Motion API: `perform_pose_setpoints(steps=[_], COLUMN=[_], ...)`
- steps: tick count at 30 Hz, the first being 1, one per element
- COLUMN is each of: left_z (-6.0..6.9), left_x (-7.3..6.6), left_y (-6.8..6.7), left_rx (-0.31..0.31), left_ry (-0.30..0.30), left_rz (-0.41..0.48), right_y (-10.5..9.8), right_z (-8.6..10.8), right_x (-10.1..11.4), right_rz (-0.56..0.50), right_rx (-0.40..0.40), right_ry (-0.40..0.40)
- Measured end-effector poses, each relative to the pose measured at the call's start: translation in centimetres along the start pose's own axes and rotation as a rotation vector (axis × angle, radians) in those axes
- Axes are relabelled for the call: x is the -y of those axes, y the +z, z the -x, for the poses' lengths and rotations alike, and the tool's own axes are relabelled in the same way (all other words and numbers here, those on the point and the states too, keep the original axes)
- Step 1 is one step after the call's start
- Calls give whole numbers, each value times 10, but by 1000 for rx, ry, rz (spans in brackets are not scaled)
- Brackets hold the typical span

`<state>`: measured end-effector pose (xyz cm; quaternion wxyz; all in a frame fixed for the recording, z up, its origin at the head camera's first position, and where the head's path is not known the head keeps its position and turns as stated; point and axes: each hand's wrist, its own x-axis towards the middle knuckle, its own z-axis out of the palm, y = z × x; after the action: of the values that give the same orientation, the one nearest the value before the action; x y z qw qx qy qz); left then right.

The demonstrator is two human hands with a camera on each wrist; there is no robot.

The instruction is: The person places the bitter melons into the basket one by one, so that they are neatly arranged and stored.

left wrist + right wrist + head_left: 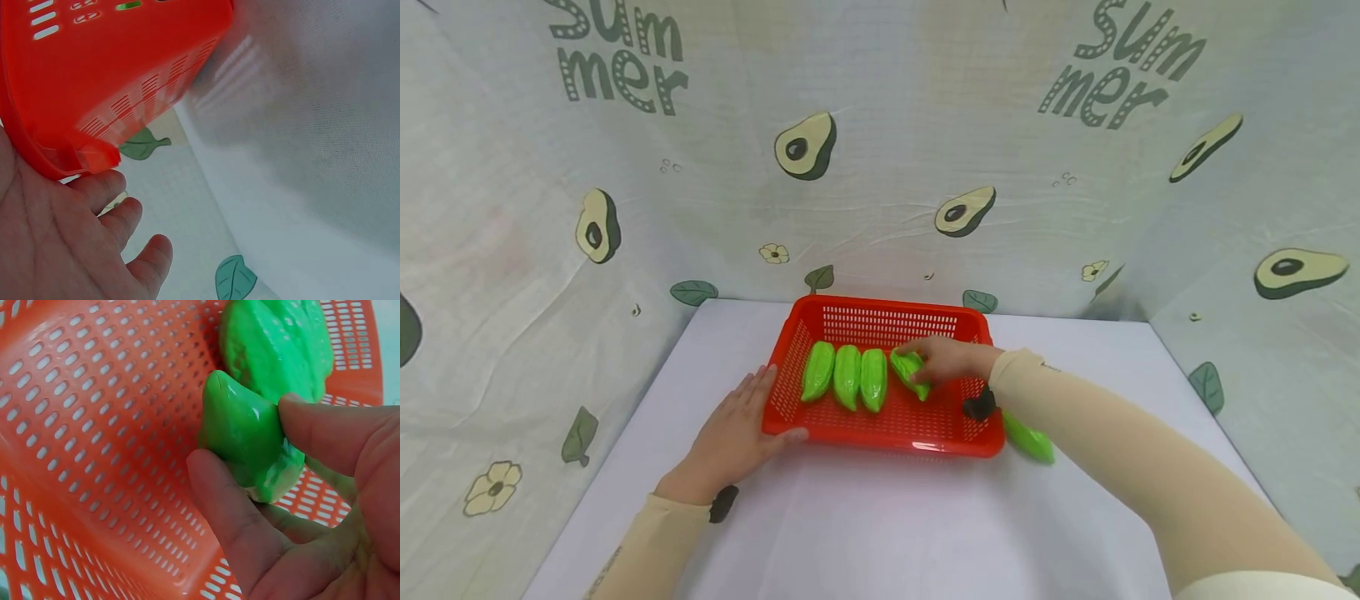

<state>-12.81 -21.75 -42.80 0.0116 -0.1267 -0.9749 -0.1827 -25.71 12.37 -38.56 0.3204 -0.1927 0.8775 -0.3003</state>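
Observation:
A red plastic basket (880,435) with slotted walls stands on the table. Inside, several bright green, ridged bitter melons lie in a row, among them a melon (817,372) at the left end. My right hand (951,360) reaches over the basket's right side and pinches another bitter melon (240,428) between thumb and fingers, to the right of that row. My left hand (737,429) rests against the basket's front left corner, fingers extended along the side and thumb at the front rim. In the left wrist view its fingers (150,262) are spread, touching the rim's underside.
One more green bitter melon (1030,439) lies on the white table (865,525) outside the basket's right side, partly hidden under the right forearm. A cloth (880,150) printed with avocados hangs behind and along both sides.

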Motion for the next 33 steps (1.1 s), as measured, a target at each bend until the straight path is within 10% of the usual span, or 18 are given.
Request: perform_pose_setpoints(steps=[33], left_z=[0], left_x=[0], left_y=[1], left_rx=[3], left_ry=[-6], left_rz=[2], right_y=[4], right_z=[7], right_x=[7], right_rz=[91], right_rx=[43], right_ry=[-24])
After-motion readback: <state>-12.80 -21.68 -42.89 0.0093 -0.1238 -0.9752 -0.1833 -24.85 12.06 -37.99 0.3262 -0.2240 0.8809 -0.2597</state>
